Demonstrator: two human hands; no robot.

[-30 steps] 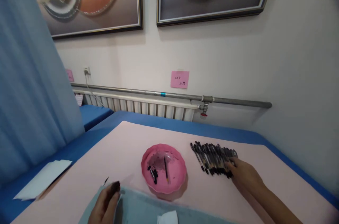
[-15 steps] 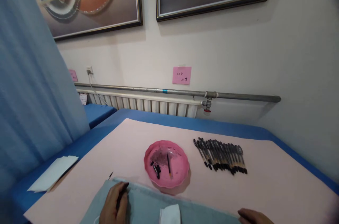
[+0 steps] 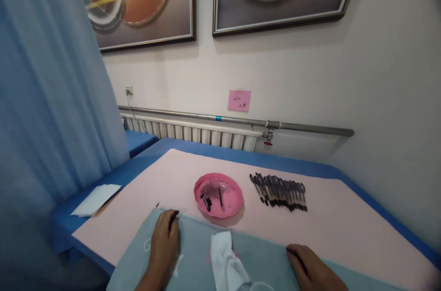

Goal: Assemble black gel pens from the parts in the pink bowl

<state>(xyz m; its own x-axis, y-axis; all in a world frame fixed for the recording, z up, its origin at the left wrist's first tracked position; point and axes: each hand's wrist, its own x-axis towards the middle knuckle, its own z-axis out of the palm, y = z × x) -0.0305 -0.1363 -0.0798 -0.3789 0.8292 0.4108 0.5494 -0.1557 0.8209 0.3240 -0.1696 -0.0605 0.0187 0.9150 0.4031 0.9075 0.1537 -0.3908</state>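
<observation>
A grey-blue cloth with some white and pink print lies along the near side of the table. My left hand is at its upper left edge, the fingers curled down onto the fabric. At the right, my right hand has its fingers bent over the same edge; the fingertips are partly hidden. Between the hands lies a crumpled white tissue. Beyond the cloth stands a pink scalloped plate, with a dark pen refill, several black caps and dark smudges in it.
Several clear pens with black caps lie in a row right of the plate. White papers lie on the blue edge at left, below a blue curtain. A radiator and a metal pipe run along the wall.
The view has tilted down and shifted, so the table, plate and hands sit higher in the picture. More of both hands and of the tissue shows. Both hands stay at the cloth.
</observation>
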